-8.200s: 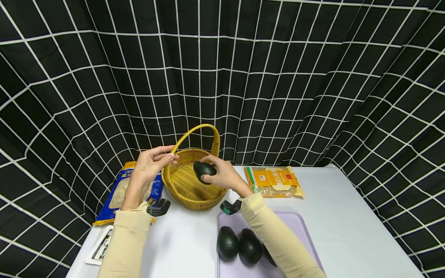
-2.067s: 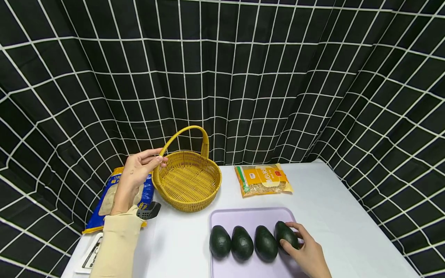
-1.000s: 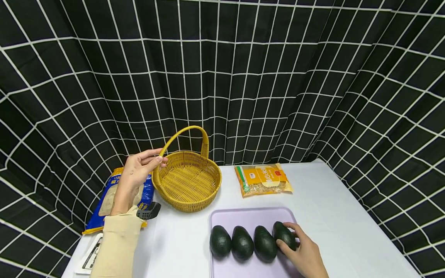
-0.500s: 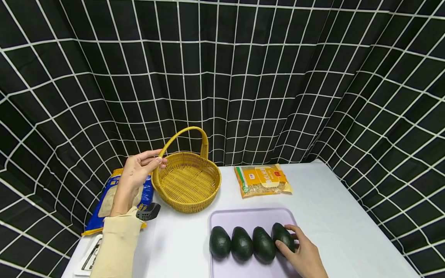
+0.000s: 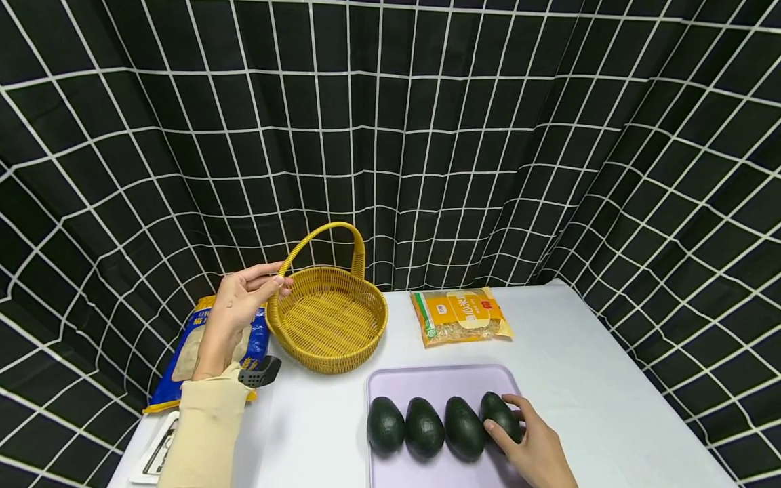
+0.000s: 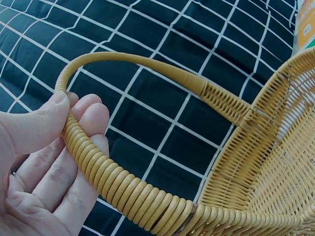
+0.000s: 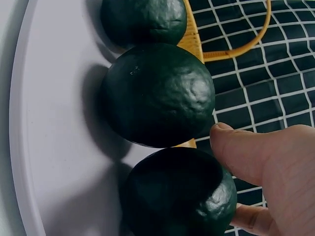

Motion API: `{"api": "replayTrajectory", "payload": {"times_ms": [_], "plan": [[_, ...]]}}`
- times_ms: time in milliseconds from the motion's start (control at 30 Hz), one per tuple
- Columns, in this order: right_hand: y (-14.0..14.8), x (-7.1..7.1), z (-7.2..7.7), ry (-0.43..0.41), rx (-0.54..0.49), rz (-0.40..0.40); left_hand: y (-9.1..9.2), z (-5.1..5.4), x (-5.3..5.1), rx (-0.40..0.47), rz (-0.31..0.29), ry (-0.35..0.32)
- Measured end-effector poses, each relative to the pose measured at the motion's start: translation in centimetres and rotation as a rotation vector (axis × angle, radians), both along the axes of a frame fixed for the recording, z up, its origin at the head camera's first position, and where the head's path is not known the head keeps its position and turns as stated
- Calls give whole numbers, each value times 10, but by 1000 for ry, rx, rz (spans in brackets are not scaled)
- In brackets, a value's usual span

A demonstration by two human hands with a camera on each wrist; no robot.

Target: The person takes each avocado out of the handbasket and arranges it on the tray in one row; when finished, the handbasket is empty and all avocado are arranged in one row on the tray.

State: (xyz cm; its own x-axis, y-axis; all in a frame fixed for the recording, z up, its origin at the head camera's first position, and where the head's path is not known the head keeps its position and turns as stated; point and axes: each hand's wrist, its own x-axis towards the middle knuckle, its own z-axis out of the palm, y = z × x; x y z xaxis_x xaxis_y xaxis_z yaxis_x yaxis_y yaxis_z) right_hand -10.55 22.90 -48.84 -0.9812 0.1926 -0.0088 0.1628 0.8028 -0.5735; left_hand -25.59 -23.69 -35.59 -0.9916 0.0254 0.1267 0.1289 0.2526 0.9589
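My left hand [image 5: 239,298] pinches the side of the tall handle [image 6: 133,196] of a round yellow wicker basket [image 5: 332,362]. In the left wrist view the thumb presses the handle from one side and the fingers curl behind it. Several dark green avocados stand in a row on a pale purple tray [image 5: 439,376]. My right hand [image 5: 535,444] holds the rightmost avocado [image 5: 499,415] between thumb and fingers. Beside it is another avocado [image 5: 464,428], seen close in the right wrist view. Some right fingertips are hidden behind the held avocado.
An orange bag of grain [image 5: 462,316] lies behind the tray. Left of the basket, under my left arm, is a blue and yellow bag [image 5: 183,359]. A white item with black print [image 5: 160,451] lies at the left table edge. A black gridded curtain [image 5: 390,135] hangs around the table.
Eight seconds ago my right hand held an avocado over the basket; now it holds one on the tray, in the row's right end. In the last second it barely shifts. My left hand keeps the handle.
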Motion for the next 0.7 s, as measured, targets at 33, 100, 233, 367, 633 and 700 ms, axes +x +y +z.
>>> {"api": "replayTrajectory", "payload": {"times_ms": [33,100,233,367,633,700], "plan": [[0,0,0,-2,-2,-2,0,0,0,0,-1,1],[0,0,0,-7,-4,-3,0,0,0,0,-2,2],[1,1,1,-9,0,-4,1,0,-1,2,-3,8],[1,1,1,6,15,2,1,-1,0,7,-4,17],[5,1,-3,70,38,24,2,1,1,5,14,16],[5,1,-3,75,37,30,2,1,1,6,16,20]]}}
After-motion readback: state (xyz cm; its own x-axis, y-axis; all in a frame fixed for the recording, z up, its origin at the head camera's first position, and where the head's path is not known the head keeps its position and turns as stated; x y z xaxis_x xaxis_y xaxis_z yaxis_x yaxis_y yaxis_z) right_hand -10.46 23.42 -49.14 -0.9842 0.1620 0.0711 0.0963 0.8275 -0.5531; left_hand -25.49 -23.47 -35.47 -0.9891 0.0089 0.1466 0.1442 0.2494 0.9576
